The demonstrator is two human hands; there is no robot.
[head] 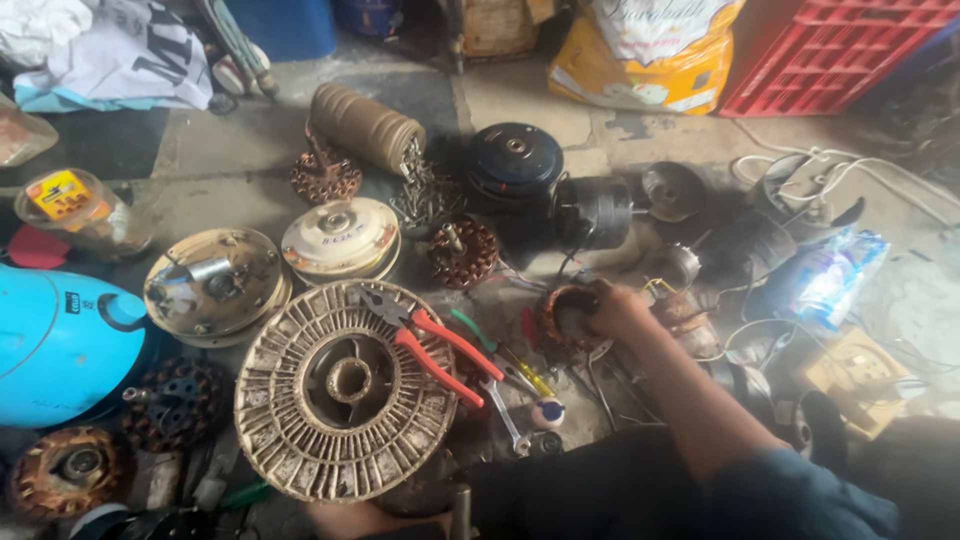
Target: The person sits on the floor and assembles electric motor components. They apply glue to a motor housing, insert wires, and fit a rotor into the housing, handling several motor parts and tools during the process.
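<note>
One hand, the right hand (612,308), closes its grip around a copper-wound stator (568,318) on the floor. Red-handled pliers (430,343) lie left of the grip, across a round ribbed rotor (340,392). Left hand (345,520): grip indiscernible.

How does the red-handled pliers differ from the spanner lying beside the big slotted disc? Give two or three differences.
The red-handled pliers rest on top of the slotted disc; the spanner lies on the floor beside it. The pliers have red grips; the spanner is bare silver metal. The pliers are two-armed, the spanner one bar. Neither hand touches either.
</note>
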